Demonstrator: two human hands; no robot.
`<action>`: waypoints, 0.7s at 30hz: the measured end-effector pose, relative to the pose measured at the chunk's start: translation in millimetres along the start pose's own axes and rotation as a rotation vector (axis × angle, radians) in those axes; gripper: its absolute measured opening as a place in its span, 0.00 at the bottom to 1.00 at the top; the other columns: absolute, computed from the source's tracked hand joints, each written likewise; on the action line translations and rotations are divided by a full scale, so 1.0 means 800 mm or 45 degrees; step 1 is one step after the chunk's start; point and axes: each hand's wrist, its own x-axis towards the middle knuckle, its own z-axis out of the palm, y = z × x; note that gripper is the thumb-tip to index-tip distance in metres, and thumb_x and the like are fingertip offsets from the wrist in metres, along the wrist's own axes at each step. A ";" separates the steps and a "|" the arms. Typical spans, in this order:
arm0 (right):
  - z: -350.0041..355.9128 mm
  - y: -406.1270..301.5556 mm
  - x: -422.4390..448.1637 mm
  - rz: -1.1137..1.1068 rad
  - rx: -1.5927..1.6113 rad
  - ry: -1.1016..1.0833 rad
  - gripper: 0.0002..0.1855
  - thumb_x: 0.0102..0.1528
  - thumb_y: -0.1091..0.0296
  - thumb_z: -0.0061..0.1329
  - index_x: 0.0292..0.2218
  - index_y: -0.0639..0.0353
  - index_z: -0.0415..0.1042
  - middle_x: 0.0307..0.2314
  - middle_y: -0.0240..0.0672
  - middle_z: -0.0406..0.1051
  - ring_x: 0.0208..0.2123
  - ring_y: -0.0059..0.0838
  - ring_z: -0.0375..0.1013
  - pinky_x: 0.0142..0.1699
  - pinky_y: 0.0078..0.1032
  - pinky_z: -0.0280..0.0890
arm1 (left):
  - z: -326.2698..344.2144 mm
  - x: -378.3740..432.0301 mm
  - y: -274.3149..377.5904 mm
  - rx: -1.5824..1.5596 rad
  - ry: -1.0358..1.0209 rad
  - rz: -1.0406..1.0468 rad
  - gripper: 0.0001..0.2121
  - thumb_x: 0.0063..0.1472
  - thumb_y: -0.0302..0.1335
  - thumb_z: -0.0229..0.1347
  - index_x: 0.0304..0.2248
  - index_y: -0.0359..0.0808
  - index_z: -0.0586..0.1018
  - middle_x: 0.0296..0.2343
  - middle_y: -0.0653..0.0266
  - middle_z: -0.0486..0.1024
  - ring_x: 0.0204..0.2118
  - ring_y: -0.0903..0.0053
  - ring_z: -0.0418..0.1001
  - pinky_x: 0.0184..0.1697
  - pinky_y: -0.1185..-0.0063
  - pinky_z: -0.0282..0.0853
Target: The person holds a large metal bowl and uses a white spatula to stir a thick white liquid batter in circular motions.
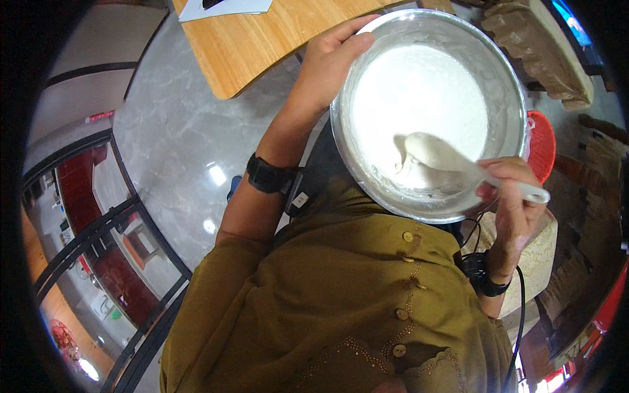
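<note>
A large round metal basin [506, 73] rests at my lap and holds a smooth white mixture [417, 93], perhaps batter or flour paste. My left hand [344, 49] grips the upper left rim, thumb on the inner side. With my right hand [513, 196] I hold the handle of a pale spoon or paddle [442, 154] over the lower right rim. Its broad head points left, at the lower part of the mixture; how deep it dips, I cannot tell. A black band is strapped around each of my forearms.
A wooden table [236, 54] with papers [228, 10] on it stands beyond my left arm. Right of the basin is a red plastic basket or basin [543, 147]. A black cable [522, 304] hangs by my right arm. A black-framed glass door [123, 211] is at far left.
</note>
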 end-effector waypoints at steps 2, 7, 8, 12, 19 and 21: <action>0.003 0.000 -0.001 -0.006 -0.073 -0.242 0.10 0.51 0.68 0.48 0.30 0.67 0.75 0.25 0.41 0.72 0.21 0.23 0.68 0.25 0.17 0.61 | 0.002 0.003 -0.006 -0.017 -0.003 0.023 0.16 0.61 0.30 0.49 0.48 0.33 0.72 0.36 0.62 0.76 0.35 0.83 0.74 0.37 0.84 0.71; -0.001 -0.004 0.001 0.010 0.029 -0.028 0.10 0.50 0.70 0.47 0.29 0.68 0.74 0.26 0.42 0.73 0.21 0.23 0.68 0.26 0.17 0.61 | 0.001 -0.001 -0.002 0.049 0.027 0.028 0.17 0.61 0.30 0.50 0.48 0.33 0.72 0.37 0.62 0.76 0.35 0.82 0.74 0.36 0.85 0.71; 0.005 -0.003 0.002 -0.038 0.056 0.046 0.10 0.50 0.70 0.48 0.29 0.68 0.75 0.25 0.42 0.73 0.20 0.23 0.68 0.26 0.17 0.61 | 0.001 -0.001 -0.002 0.034 0.033 0.011 0.17 0.61 0.30 0.50 0.48 0.34 0.72 0.36 0.62 0.76 0.35 0.82 0.74 0.36 0.85 0.71; 0.005 -0.004 0.000 0.051 -0.070 -0.250 0.09 0.49 0.69 0.48 0.29 0.67 0.75 0.25 0.41 0.72 0.21 0.23 0.68 0.25 0.18 0.62 | 0.003 0.003 -0.008 -0.057 0.017 0.038 0.17 0.61 0.30 0.50 0.48 0.33 0.72 0.36 0.61 0.76 0.34 0.82 0.75 0.36 0.84 0.71; 0.004 0.008 -0.001 -0.045 -0.019 -0.061 0.11 0.52 0.66 0.47 0.28 0.66 0.74 0.24 0.40 0.72 0.19 0.22 0.67 0.25 0.16 0.62 | 0.004 -0.004 0.006 0.094 0.059 0.002 0.17 0.61 0.30 0.49 0.48 0.33 0.72 0.36 0.62 0.76 0.34 0.82 0.75 0.37 0.84 0.71; 0.003 -0.003 -0.002 0.016 -0.143 -0.248 0.11 0.52 0.66 0.47 0.28 0.66 0.74 0.24 0.40 0.72 0.19 0.22 0.68 0.25 0.16 0.62 | 0.002 0.000 -0.003 -0.024 0.006 0.033 0.17 0.61 0.30 0.49 0.48 0.33 0.72 0.36 0.61 0.76 0.35 0.82 0.75 0.37 0.84 0.71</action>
